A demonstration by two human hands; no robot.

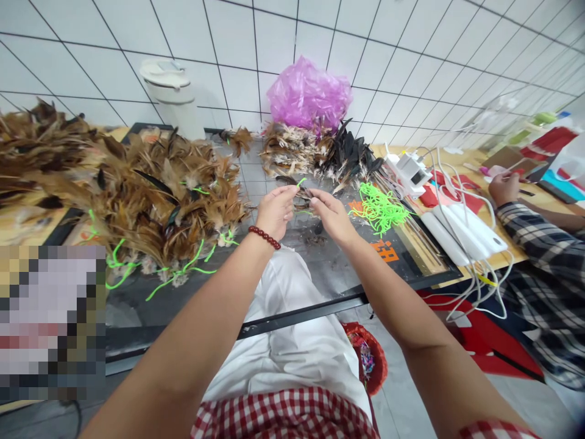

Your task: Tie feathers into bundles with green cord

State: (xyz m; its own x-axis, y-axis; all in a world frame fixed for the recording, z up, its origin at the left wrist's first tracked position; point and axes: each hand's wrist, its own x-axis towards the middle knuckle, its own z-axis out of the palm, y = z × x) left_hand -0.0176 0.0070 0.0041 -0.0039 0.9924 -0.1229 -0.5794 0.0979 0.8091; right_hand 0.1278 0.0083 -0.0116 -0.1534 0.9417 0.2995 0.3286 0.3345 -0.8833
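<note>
At the frame's centre, the left hand (276,210) curls, thumb and forefinger pinching a green strand (301,182) beside a dark feather (287,181); the right hand (331,213) bends close, its grip unclear.

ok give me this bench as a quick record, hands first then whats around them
left hand: fingertips pinching a green cord, dark red bead bracelet on wrist
right hand: fingertips near the left's, exact grip unclear
left side: heaped brown feathers
ahead: black feathers, purple plastic bag by the tiled wall
right side: tangle of green cords
far right: another person's hand
</note>
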